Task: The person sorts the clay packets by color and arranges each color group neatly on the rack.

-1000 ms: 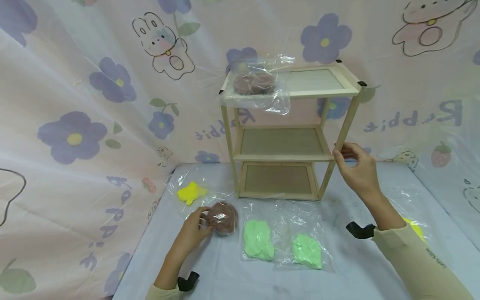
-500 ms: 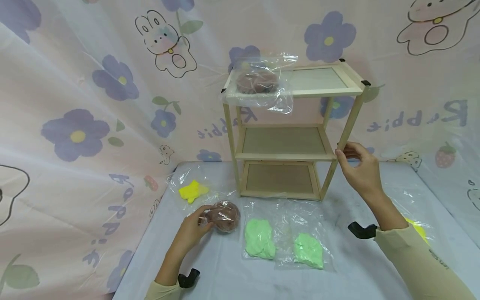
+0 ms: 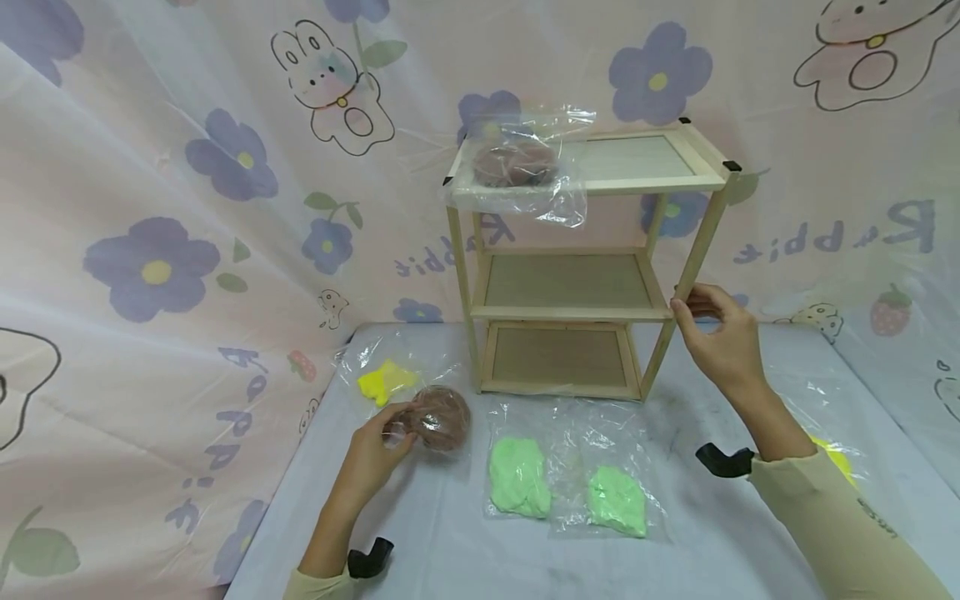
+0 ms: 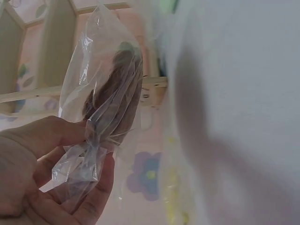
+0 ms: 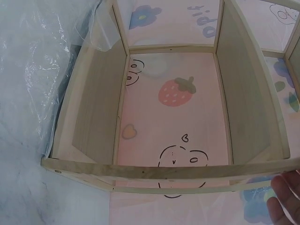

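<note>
My left hand [image 3: 372, 454] pinches the gathered neck of a clear plastic bag holding a rounded brown clay-like lump [image 3: 442, 419]. In the left wrist view the bagged lump [image 4: 119, 89] hangs from thumb and fingers, its shadow falling on the white cloth. A three-tier wooden shelf [image 3: 570, 314] stands at the back of the table. My right hand [image 3: 722, 337] grips its right front post with thumb and fingers, level with the middle tier; in the right wrist view only its fingertips [image 5: 286, 197] show. Another bagged brown lump [image 3: 516, 163] lies on the top tier's left side.
Two bagged green lumps [image 3: 520, 477] lie before the shelf. A bagged yellow star-like piece [image 3: 386, 382] lies left of it, partly behind the held bag. Another yellow piece [image 3: 834, 458] sits by the right sleeve. A patterned curtain [image 3: 150, 275] surrounds the table [image 3: 465, 550].
My left hand has lifted the bagged brown lump slightly and shifted it a little left, so it overlaps the yellow piece's bag. The right hand keeps its grip on the post.
</note>
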Demonstrator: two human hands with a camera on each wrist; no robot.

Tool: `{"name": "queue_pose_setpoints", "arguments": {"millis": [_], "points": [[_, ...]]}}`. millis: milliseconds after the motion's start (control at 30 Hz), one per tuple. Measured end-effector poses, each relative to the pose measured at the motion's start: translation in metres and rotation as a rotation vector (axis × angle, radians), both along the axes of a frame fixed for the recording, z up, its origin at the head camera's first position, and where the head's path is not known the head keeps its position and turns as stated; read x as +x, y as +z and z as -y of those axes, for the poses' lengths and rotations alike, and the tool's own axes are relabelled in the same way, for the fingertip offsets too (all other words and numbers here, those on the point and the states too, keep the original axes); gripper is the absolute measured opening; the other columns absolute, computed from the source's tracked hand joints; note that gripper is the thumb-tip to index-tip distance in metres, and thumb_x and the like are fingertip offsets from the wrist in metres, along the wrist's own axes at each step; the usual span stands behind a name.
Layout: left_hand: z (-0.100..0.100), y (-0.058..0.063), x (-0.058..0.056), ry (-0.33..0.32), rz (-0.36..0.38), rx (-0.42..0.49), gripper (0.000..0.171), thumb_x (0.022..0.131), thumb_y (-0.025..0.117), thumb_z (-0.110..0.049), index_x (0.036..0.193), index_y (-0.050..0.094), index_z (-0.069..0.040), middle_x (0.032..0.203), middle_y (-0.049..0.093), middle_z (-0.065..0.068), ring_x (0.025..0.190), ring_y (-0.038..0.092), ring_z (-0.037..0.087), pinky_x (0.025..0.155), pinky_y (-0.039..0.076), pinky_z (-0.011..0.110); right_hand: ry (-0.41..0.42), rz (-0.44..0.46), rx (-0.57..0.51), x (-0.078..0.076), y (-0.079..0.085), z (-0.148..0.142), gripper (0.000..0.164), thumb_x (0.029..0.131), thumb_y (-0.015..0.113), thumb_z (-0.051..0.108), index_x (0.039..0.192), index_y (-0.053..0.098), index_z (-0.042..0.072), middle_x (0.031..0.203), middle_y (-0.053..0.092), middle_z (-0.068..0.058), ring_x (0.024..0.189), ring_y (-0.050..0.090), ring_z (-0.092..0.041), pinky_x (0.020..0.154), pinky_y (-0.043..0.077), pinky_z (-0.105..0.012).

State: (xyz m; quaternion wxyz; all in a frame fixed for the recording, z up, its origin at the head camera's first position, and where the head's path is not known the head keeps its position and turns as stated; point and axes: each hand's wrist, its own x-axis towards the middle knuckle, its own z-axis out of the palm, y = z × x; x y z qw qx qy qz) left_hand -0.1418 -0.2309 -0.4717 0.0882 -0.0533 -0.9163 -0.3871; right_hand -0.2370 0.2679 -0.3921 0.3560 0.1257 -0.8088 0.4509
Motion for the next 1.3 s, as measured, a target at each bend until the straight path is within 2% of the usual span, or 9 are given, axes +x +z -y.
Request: {"name": "queue_pose_setpoints", "arguments": {"millis": [267, 533, 633, 767, 867, 1033, 1300], "points": [[0.000, 0.025, 0.008, 0.018, -0.049, 0.019, 0.051, 0.094, 0.084, -0.005, 0.141, 0.067, -0.017, 0.130, 0.074, 0.006, 0.117, 0.069, 0.029, 0.100, 0.060, 0.052, -0.001, 0.007, -0.001, 0.000, 0.000, -0.001, 0.022, 0.101, 0.076, 0.009, 0.120, 0.075, -0.002, 0.104, 0.073, -0.006, 0.092, 0.061, 0.010, 0.087, 0.048, -0.011], [0.000, 0.049, 0.016, 0.017, -0.186, 0.058, 0.053, 0.092, 0.084, -0.001, 0.140, 0.067, -0.016, 0.134, 0.073, 0.005, 0.121, 0.069, 0.029, 0.103, 0.059, 0.052, 0.005, -0.007, 0.012, -0.001, -0.001, -0.001, 0.022, 0.100, 0.076, 0.005, 0.120, 0.075, -0.003, 0.108, 0.074, -0.019, 0.094, 0.059, 0.012, 0.086, 0.045, -0.009], [-0.001, 0.058, 0.018, 0.031, -0.241, 0.078, 0.054, 0.092, 0.084, 0.000, 0.141, 0.067, -0.016, 0.133, 0.073, 0.004, 0.120, 0.069, 0.024, 0.102, 0.060, 0.045, 0.005, -0.004, 0.017, 0.000, 0.000, -0.001, 0.022, 0.100, 0.076, 0.004, 0.120, 0.074, -0.002, 0.109, 0.074, -0.018, 0.094, 0.059, 0.012, 0.087, 0.045, -0.009], [-0.002, 0.069, 0.021, 0.032, -0.298, 0.144, 0.053, 0.093, 0.082, 0.002, 0.141, 0.067, -0.016, 0.135, 0.071, 0.002, 0.122, 0.066, 0.016, 0.102, 0.056, 0.023, 0.014, -0.001, 0.016, 0.001, 0.001, -0.002, 0.021, 0.100, 0.076, 0.005, 0.120, 0.074, -0.003, 0.108, 0.074, -0.017, 0.094, 0.060, 0.011, 0.087, 0.046, -0.007], [-0.003, 0.077, 0.021, 0.027, -0.337, 0.194, 0.052, 0.095, 0.081, 0.001, 0.142, 0.067, -0.017, 0.137, 0.071, 0.000, 0.123, 0.064, 0.010, 0.103, 0.051, 0.015, 0.021, -0.006, 0.015, 0.000, 0.001, -0.002, 0.021, 0.100, 0.076, 0.004, 0.120, 0.074, -0.004, 0.108, 0.074, -0.017, 0.094, 0.060, 0.011, 0.088, 0.046, -0.007], [-0.010, 0.095, 0.020, 0.011, -0.437, 0.277, 0.053, 0.097, 0.078, 0.002, 0.144, 0.066, -0.018, 0.139, 0.069, 0.001, 0.125, 0.064, 0.007, 0.108, 0.049, 0.015, 0.025, -0.005, 0.020, -0.001, 0.001, -0.004, 0.022, 0.101, 0.075, 0.004, 0.121, 0.073, -0.003, 0.110, 0.073, -0.018, 0.096, 0.060, 0.012, 0.088, 0.046, -0.007], [-0.022, 0.126, 0.015, -0.048, -0.618, 0.362, 0.054, 0.096, 0.073, 0.012, 0.147, 0.061, -0.004, 0.144, 0.065, 0.010, 0.131, 0.065, 0.014, 0.116, 0.047, 0.024, 0.042, 0.009, 0.024, 0.000, 0.000, -0.004, 0.023, 0.102, 0.074, 0.004, 0.123, 0.072, -0.003, 0.111, 0.073, -0.017, 0.097, 0.060, 0.011, 0.089, 0.046, -0.007]]}}
